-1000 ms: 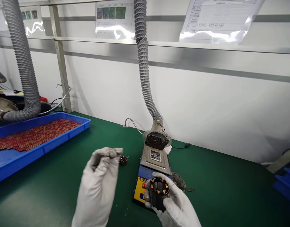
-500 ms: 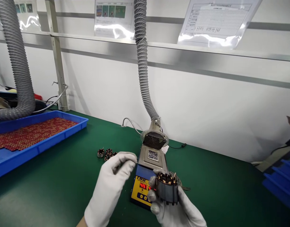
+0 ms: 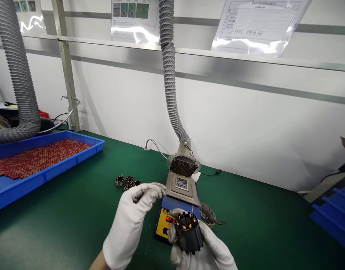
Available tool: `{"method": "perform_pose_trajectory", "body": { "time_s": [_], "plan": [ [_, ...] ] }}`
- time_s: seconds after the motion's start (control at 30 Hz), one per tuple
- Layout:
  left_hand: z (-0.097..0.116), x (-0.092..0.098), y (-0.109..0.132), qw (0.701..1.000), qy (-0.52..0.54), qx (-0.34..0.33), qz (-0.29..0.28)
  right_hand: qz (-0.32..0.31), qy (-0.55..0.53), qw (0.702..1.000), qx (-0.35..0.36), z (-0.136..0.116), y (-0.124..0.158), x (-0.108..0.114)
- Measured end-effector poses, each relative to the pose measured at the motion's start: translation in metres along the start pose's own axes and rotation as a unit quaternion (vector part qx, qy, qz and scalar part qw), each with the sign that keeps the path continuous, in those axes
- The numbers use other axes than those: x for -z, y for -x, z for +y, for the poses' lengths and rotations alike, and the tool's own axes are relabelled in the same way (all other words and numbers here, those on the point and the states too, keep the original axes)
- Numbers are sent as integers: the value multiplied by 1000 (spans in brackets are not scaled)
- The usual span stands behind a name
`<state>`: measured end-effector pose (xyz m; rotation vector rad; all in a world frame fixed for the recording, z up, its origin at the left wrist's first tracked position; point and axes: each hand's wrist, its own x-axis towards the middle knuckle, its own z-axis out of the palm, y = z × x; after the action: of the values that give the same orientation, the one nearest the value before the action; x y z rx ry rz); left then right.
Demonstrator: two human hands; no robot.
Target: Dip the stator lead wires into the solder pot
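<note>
Green worktop (image 3: 245, 217) carries, near its back edge, a long blue plastic tray (image 3: 76, 159) and a blue-and-yellow metal-topped machine (image 3: 176, 204); white-gloved left hand (image 3: 133, 217) has fingertips together, white-gloved right hand (image 3: 210, 243) clamps a black ribbed copper-wound cylinder (image 3: 190, 238) well forward of that edge; small copper-wound rings (image 3: 128, 184) lie between tray and machine

left hand (image 3: 135, 213): gloved, apparently pinched | right hand (image 3: 210, 247): gloved, curled

The green tabletop (image 3: 76, 217) carries a blue tray (image 3: 62, 167), small rings (image 3: 120, 184) and a machine (image 3: 178, 203).
</note>
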<state>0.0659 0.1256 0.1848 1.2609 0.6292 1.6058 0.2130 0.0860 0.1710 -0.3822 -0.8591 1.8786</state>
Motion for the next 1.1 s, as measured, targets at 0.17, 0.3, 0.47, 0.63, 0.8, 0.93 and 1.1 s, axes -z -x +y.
{"method": "perform_pose_trajectory", "body": {
  "time_s": [0.17,0.3,0.47,0.63,0.8,0.93,1.1],
  "plan": [
    [3,-11,8,988,39,122,-89,46,69,995,51,3,-7,4],
    [2,-6,4,996,78,9,49,146,209,950,181,11,-5,6],
    [1,-4,1,986,124,97,-56,256,403,778,408,29,-9,4],
    [-5,-14,3,977,190,96,-7,247,491,686,477,41,-15,2],
    [6,0,-6,983,171,59,29,266,465,696,478,36,-15,4],
    [5,-2,-3,988,51,135,-54,256,494,651,516,35,-16,8],
    [9,-1,-1,985,150,36,71,229,561,614,505,36,-14,13]
  ]
}}
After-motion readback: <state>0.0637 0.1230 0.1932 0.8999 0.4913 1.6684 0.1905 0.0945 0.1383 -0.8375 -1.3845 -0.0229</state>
